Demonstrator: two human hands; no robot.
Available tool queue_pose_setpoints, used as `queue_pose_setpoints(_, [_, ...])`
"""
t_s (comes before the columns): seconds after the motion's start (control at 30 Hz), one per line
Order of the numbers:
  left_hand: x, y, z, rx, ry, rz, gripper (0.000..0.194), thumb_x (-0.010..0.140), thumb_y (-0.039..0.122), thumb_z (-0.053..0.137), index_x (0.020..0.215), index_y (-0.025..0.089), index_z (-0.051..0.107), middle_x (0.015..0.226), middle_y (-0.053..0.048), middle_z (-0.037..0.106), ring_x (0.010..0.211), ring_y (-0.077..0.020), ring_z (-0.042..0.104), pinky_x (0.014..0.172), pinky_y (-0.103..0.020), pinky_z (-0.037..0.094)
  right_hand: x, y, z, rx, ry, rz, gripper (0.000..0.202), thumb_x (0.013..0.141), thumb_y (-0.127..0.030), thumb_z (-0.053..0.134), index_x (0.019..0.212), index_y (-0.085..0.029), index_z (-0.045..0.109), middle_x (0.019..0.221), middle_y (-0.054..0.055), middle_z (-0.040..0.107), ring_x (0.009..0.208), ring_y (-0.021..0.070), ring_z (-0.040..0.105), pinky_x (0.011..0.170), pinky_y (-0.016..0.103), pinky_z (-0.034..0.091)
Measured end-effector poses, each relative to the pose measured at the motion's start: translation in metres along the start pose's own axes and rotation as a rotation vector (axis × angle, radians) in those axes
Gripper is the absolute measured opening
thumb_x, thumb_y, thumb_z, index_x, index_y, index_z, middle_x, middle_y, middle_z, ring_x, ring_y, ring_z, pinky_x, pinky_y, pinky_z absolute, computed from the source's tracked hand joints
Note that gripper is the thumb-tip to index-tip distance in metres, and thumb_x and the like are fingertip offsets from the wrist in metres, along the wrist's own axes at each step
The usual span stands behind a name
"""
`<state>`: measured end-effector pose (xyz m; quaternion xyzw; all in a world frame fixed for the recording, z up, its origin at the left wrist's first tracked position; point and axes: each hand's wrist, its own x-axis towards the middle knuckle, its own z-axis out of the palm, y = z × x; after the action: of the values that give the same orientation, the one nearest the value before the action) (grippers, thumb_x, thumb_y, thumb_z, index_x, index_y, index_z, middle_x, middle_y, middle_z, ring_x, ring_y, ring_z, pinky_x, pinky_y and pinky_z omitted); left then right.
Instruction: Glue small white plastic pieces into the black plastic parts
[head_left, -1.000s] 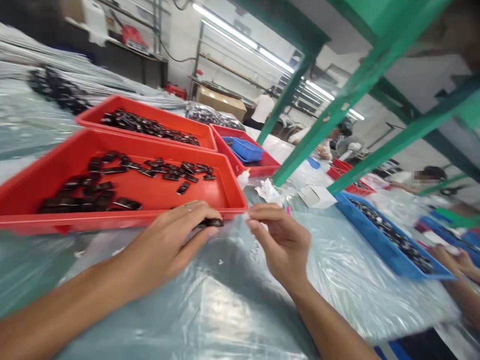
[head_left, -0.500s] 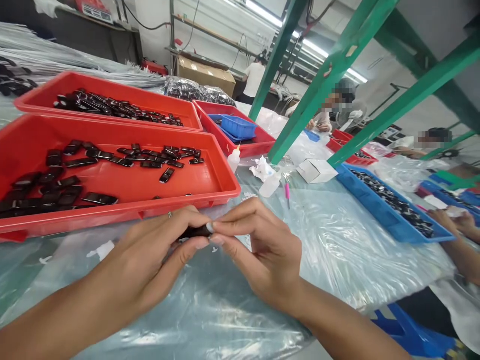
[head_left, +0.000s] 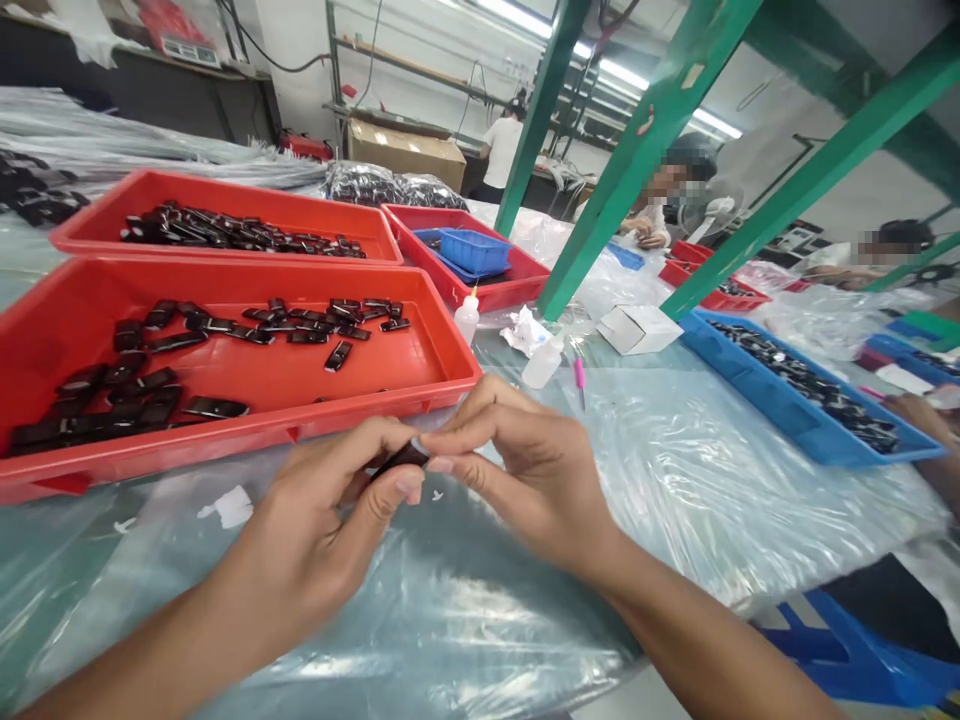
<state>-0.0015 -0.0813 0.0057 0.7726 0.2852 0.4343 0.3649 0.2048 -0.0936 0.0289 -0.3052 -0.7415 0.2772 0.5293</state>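
A small dark, glossy oblong piece (head_left: pixel 401 459) is gripped between the thumb and fingers of my left hand (head_left: pixel 322 500). My right hand (head_left: pixel 517 470) pinches at its right end, where a pale bit shows partly between the fingertips. Most of the piece is covered by my fingers, so its exact kind cannot be told. Both hands are above the plastic-covered table (head_left: pixel 465 620), just in front of a red tray (head_left: pixel 360 400) with many similar dark pieces (head_left: pixel 157 385).
Behind stands a second red tray (head_left: pixel 90 225) of dark pieces. Small squeeze bottles (head_left: pixel 466 318), a pink-handled tool (head_left: pixel 580 374) and a white box (head_left: pixel 637 330) lie beyond my right hand. A blue tray (head_left: pixel 750 395) sits at right, beneath green posts (head_left: pixel 630 150). Co-workers are farther back.
The dark piece has tilted, its right end now higher, and my left thumb has shifted along it. My right fingertips stay at its end. The view has moved slightly.
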Motion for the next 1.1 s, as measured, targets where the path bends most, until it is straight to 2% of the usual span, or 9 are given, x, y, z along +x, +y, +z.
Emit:
queue_pose_setpoints(0.13, [-0.001, -0.002, 0.003, -0.048, 0.038, -0.018, 0.012, 0.111, 0.026, 0.055, 0.102, 0.029, 0.062, 0.075, 0.009, 0.064, 0.045, -0.0049, 0.054, 0.044, -0.013, 0.047, -0.004, 0.0, 0.005, -0.016, 0.007, -0.003, 0.014, 0.101, -0.01, 0.077, 0.108, -0.022, 0.081, 0.096, 0.001, 0.072, 0.088, 0.0137, 0.071, 0.083, 0.029, 0.062])
queue_pose_setpoints(0.3, [0.005, -0.009, -0.01, -0.136, 0.038, -0.156, 0.021, 0.115, 0.04, 0.05, 0.102, 0.027, 0.06, 0.082, 0.007, 0.057, 0.05, -0.0069, 0.058, 0.047, -0.017, 0.052, 0.006, 0.0, -0.019, -0.085, -0.238, 0.057, 0.035, 0.106, -0.016, 0.07, 0.14, -0.025, 0.068, 0.13, 0.007, 0.071, 0.093, 0.0144, 0.069, 0.086, 0.032, 0.061])
queue_pose_setpoints(0.43, [0.004, -0.017, -0.018, -0.11, -0.091, -0.258, 0.037, 0.114, 0.051, 0.05, 0.09, 0.024, 0.058, 0.074, 0.006, 0.044, 0.053, -0.0105, 0.047, 0.044, -0.02, 0.043, 0.008, 0.005, -0.037, -0.399, -0.513, 0.147, 0.014, 0.1, -0.02, 0.079, 0.111, -0.018, 0.071, 0.104, 0.003, 0.073, 0.083, 0.0151, 0.065, 0.074, 0.028, 0.051])
queue_pose_setpoints(0.5, [0.002, -0.02, -0.019, -0.048, -0.096, -0.227, 0.039, 0.111, 0.049, 0.055, 0.081, 0.023, 0.053, 0.068, 0.007, 0.038, 0.051, -0.0102, 0.037, 0.042, -0.021, 0.032, 0.004, 0.01, -0.034, -0.547, -0.703, 0.176, 0.009, 0.099, -0.016, 0.08, 0.1, -0.018, 0.072, 0.1, 0.002, 0.073, 0.082, 0.0159, 0.066, 0.07, 0.028, 0.047])
queue_pose_setpoints(0.6, [0.001, -0.022, -0.019, 0.078, -0.058, -0.161, 0.038, 0.108, 0.039, 0.055, 0.074, 0.023, 0.046, 0.063, 0.007, 0.037, 0.052, -0.0108, 0.034, 0.046, -0.021, 0.03, -0.004, 0.016, -0.022, -0.699, -0.795, 0.131, 0.013, 0.102, -0.009, 0.069, 0.093, -0.018, 0.072, 0.097, 0.002, 0.071, 0.075, 0.0152, 0.062, 0.063, 0.029, 0.04])
queue_pose_setpoints(0.73, [0.002, -0.023, -0.02, 0.182, -0.077, -0.126, 0.035, 0.107, 0.033, 0.052, 0.073, 0.024, 0.044, 0.064, 0.006, 0.039, 0.054, -0.0119, 0.038, 0.047, -0.021, 0.033, -0.008, 0.018, -0.013, -0.644, -0.737, 0.064, 0.019, 0.099, -0.006, 0.065, 0.085, -0.017, 0.069, 0.09, 0.001, 0.068, 0.068, 0.0136, 0.054, 0.06, 0.03, 0.037])
queue_pose_setpoints(0.87, [-0.001, -0.019, -0.019, 0.22, -0.122, -0.168, 0.027, 0.109, 0.046, 0.055, 0.092, 0.025, 0.056, 0.075, 0.003, 0.053, 0.064, -0.0152, 0.05, 0.053, -0.024, 0.041, -0.002, 0.011, -0.015, -0.16, -0.508, 0.194, 0.015, 0.092, -0.004, 0.068, 0.087, -0.018, 0.068, 0.085, -0.003, 0.065, 0.071, 0.011, 0.056, 0.068, 0.025, 0.047])
queue_pose_setpoints(0.97, [-0.005, -0.011, -0.018, 0.252, -0.141, -0.163, 0.026, 0.113, 0.05, 0.048, 0.109, 0.028, 0.06, 0.088, 0.0, 0.065, 0.078, -0.0197, 0.06, 0.061, -0.029, 0.043, 0.002, 0.008, -0.013, 0.182, -0.288, 0.363, 0.011, 0.098, -0.023, 0.073, 0.089, -0.02, 0.07, 0.082, -0.003, 0.065, 0.072, 0.0113, 0.057, 0.07, 0.026, 0.048])
queue_pose_setpoints(1.1, [-0.006, -0.002, -0.019, 0.297, -0.158, -0.085, 0.024, 0.116, 0.038, 0.04, 0.109, 0.028, 0.061, 0.087, 0.001, 0.067, 0.073, -0.0189, 0.06, 0.069, -0.033, 0.046, 0.002, 0.013, -0.005, 0.43, -0.2, 0.48, 0.032, 0.092, -0.048, 0.085, 0.086, -0.02, 0.071, 0.067, -0.007, 0.05, 0.062, 0.0102, 0.041, 0.059, 0.025, 0.034])
